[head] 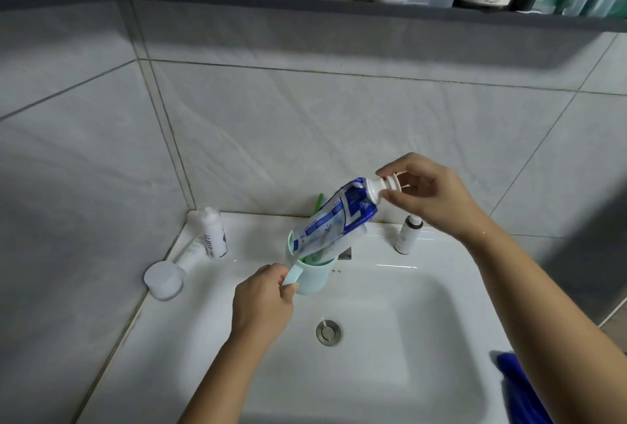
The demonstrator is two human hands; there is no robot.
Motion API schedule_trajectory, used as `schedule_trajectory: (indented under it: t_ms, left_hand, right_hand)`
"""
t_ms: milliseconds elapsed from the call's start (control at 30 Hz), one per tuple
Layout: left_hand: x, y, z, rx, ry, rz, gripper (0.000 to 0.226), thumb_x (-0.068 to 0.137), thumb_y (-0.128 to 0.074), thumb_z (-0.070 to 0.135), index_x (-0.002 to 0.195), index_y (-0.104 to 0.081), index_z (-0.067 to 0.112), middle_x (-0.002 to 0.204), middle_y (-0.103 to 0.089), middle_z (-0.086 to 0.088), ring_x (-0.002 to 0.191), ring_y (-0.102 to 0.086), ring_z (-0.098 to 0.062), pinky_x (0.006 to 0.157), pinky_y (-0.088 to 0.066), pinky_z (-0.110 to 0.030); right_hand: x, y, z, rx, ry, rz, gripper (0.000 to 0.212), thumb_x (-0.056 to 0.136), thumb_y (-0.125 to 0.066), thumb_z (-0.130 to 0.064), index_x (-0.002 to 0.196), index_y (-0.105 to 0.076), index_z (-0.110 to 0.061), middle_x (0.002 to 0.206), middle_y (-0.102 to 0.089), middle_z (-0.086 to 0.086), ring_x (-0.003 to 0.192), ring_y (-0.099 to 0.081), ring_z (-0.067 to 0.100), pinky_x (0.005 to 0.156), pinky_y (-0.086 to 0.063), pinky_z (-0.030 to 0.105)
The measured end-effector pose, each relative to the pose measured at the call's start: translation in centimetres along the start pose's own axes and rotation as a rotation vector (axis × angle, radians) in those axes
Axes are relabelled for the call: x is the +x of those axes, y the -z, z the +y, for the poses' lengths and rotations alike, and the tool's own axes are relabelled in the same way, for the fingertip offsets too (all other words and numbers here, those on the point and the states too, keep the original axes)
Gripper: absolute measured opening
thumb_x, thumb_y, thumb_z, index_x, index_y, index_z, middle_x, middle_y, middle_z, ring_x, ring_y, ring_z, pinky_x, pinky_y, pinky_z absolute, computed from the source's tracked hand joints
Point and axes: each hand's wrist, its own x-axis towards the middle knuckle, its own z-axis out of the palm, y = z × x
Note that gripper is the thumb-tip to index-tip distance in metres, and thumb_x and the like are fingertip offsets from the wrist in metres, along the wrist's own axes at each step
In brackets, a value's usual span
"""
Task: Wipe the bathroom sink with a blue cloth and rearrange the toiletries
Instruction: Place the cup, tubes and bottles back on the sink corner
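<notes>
My left hand [263, 299] grips the handle of a mint-green cup [314, 272] held over the back of the white sink [373, 338]. A blue and white toothpaste tube [336, 220] leans out of the cup, its crimped end inside. My right hand [427, 196] pinches the tube's white cap end. A green toothbrush [319, 203] pokes up behind the tube. The blue cloth [515, 386] lies on the sink's right rim, partly hidden by my right forearm.
On the left back corner stand a white bottle [213, 233] and a lying white tube with a round cap [166, 279]. A small white bottle [409, 233] stands at the back right. A steel drain [328, 332] sits mid-basin. A dark shelf [373, 13] above holds several containers.
</notes>
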Motion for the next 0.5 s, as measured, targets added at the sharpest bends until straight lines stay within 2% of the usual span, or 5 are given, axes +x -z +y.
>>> schedule_trajectory:
  t_ms: [200,300,367,433,500]
  left_hand:
    - [-0.4,-1.1,1.9,0.026,-0.038,-0.02,0.012,0.088,-0.056,0.027,0.097,-0.061,0.02,0.096,-0.063,0.006,0.088,-0.059,-0.017,0.075,-0.043,-0.027]
    - [-0.5,-1.6,3.0,0.014,-0.053,-0.013,0.011,0.088,-0.057,0.027,0.096,-0.061,0.02,0.095,-0.063,0.007,0.086,-0.059,-0.016,0.072,-0.04,-0.024]
    - [-0.6,-1.7,3.7,-0.001,-0.068,0.005,0.01,0.087,-0.058,0.027,0.094,-0.061,0.02,0.092,-0.064,0.007,0.084,-0.059,-0.016,0.068,-0.037,-0.022]
    - [-0.7,-1.7,4.3,-0.017,-0.091,0.024,0.009,0.086,-0.059,0.026,0.092,-0.061,0.02,0.09,-0.064,0.008,0.082,-0.059,-0.015,0.066,-0.036,-0.021]
    - [-0.8,-1.7,4.9,-0.02,-0.105,0.023,0.009,0.086,-0.06,0.025,0.092,-0.061,0.019,0.089,-0.063,0.007,0.081,-0.059,-0.015,0.066,-0.036,-0.021]
  right_hand:
    - [0.6,2.5,0.0,-0.027,-0.065,-0.055,0.033,0.076,-0.07,0.001,0.091,-0.064,-0.028,0.099,-0.064,0.01,0.08,-0.064,0.017,0.081,-0.052,0.033]
    - [-0.1,1.5,0.4,-0.036,-0.076,-0.076,0.035,0.074,-0.072,0.0,0.089,-0.063,-0.031,0.098,-0.067,0.008,0.08,-0.065,0.014,0.079,-0.053,0.029]
    - [-0.7,0.7,0.9,-0.079,-0.07,-0.064,0.033,0.073,-0.074,-0.002,0.09,-0.063,-0.029,0.089,-0.067,-0.004,0.075,-0.064,0.005,0.076,-0.053,0.025]
    - [-1.2,0.0,1.4,-0.147,-0.01,-0.028,0.032,0.074,-0.074,-0.003,0.096,-0.066,-0.025,0.086,-0.063,-0.015,0.075,-0.061,0.0,0.074,-0.051,0.019]
    - [-1.4,-0.2,1.8,-0.206,0.078,0.005,0.033,0.075,-0.073,-0.004,0.104,-0.068,-0.019,0.091,-0.062,-0.014,0.08,-0.057,-0.001,0.072,-0.045,0.013]
